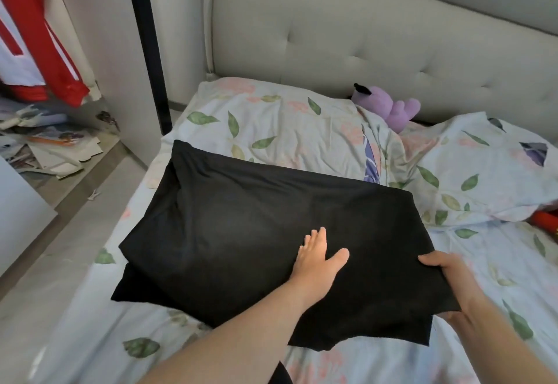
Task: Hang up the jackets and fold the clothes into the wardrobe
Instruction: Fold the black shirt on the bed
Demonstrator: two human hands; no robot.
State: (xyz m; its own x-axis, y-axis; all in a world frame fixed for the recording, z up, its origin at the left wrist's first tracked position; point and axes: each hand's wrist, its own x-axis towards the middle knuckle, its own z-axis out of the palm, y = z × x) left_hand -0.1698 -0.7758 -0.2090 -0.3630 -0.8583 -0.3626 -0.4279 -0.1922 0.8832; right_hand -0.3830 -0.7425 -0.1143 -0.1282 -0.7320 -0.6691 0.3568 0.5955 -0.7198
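Far left: red-and-white jacket (45,51) hangs in the open wardrobe (120,51), loose papers (51,148) piled below it. Black garment (241,232) lies folded on the floral bed sheet (90,338), mid-bed. Left hand (317,256) flat on top of it, fingers spread – pressing, not gripping. Right hand (453,281) pinches the garment's right edge, thumb over, fingers under. Purple plush toy (389,105) sits by the headboard (362,36).

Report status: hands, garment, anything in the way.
Left hand flat, open on the black fabric garment. Right hand gripping its right edge. Garment part-folded on the floral bedsheet. Nothing in the way.
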